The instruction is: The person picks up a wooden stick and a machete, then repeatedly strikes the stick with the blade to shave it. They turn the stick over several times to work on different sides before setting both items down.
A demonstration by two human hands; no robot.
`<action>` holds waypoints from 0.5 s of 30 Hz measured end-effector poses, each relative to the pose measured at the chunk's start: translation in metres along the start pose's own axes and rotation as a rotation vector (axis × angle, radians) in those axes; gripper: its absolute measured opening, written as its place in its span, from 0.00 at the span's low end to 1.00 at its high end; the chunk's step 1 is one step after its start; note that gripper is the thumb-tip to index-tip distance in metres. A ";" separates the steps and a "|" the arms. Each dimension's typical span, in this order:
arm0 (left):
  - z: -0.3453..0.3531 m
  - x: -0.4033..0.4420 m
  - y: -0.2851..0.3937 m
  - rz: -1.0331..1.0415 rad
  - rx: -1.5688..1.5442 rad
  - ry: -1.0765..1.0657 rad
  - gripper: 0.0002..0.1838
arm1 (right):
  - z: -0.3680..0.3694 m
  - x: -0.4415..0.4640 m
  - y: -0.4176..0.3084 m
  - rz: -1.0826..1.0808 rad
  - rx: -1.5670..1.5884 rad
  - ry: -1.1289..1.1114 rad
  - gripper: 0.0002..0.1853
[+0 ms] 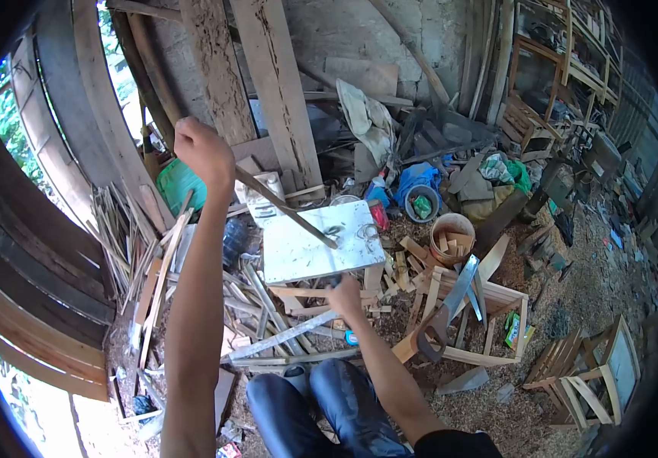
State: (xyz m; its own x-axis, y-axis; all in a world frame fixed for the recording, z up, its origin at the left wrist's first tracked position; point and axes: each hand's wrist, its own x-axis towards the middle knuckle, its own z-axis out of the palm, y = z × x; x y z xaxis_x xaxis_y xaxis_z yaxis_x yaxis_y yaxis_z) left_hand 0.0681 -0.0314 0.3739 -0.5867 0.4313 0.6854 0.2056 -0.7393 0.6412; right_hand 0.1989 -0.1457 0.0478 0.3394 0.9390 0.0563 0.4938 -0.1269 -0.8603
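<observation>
My left hand (205, 149) is raised at the left in a closed fist. A long dark narrow strip (287, 212) runs in line with this fist, partly hidden behind the wrist, and slants down to the white board (283, 259). The fist appears to grip its upper end. Low at the board's front edge, my right hand (346, 296) is closed. Something small and dark shows at its fingers, too unclear to name. A pale wooden strip (298, 292) lies beside that hand, under the board's edge. Small dark loops rest on the board's top.
A handsaw (437, 324) lies on a wooden frame (516, 294) at the right. Behind it stands a bucket (451, 225) of wood pieces. Scrap wood (268, 305) litters the ground at the left. A small wooden chair (596, 374) lies at the lower right.
</observation>
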 end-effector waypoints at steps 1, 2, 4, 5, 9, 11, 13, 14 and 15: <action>-0.003 0.004 -0.008 0.037 0.016 0.005 0.18 | -0.011 0.005 -0.007 0.221 0.143 -0.165 0.15; -0.002 0.011 -0.015 0.083 0.027 0.011 0.18 | -0.018 0.003 -0.018 0.236 0.020 -0.210 0.15; -0.003 0.013 -0.017 0.071 0.035 0.046 0.18 | -0.027 -0.002 -0.037 0.018 0.007 -0.096 0.14; -0.007 0.009 -0.017 0.035 0.007 0.029 0.18 | -0.033 -0.014 -0.043 0.043 0.007 -0.097 0.14; 0.014 0.005 -0.006 0.000 -0.078 -0.022 0.17 | -0.044 -0.011 -0.081 -0.107 0.194 -0.087 0.11; 0.013 0.006 -0.011 0.102 -0.036 -0.081 0.17 | -0.027 -0.007 -0.058 -0.048 0.149 -0.060 0.11; 0.012 0.002 -0.007 0.075 -0.033 -0.068 0.16 | -0.010 0.007 -0.007 0.391 0.284 -0.198 0.14; 0.014 0.002 -0.002 0.056 -0.048 -0.058 0.16 | -0.010 0.005 -0.008 0.383 0.285 -0.201 0.14; 0.015 0.001 0.001 0.045 -0.024 -0.034 0.16 | -0.013 0.010 -0.017 0.233 0.146 -0.115 0.14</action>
State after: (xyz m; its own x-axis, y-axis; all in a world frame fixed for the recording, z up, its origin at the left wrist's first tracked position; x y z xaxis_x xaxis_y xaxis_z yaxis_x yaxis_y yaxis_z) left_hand 0.0800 -0.0238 0.3800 -0.5502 0.4148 0.7247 0.2122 -0.7700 0.6017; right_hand 0.2044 -0.1384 0.0696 0.3329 0.9211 -0.2020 0.2899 -0.3038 -0.9076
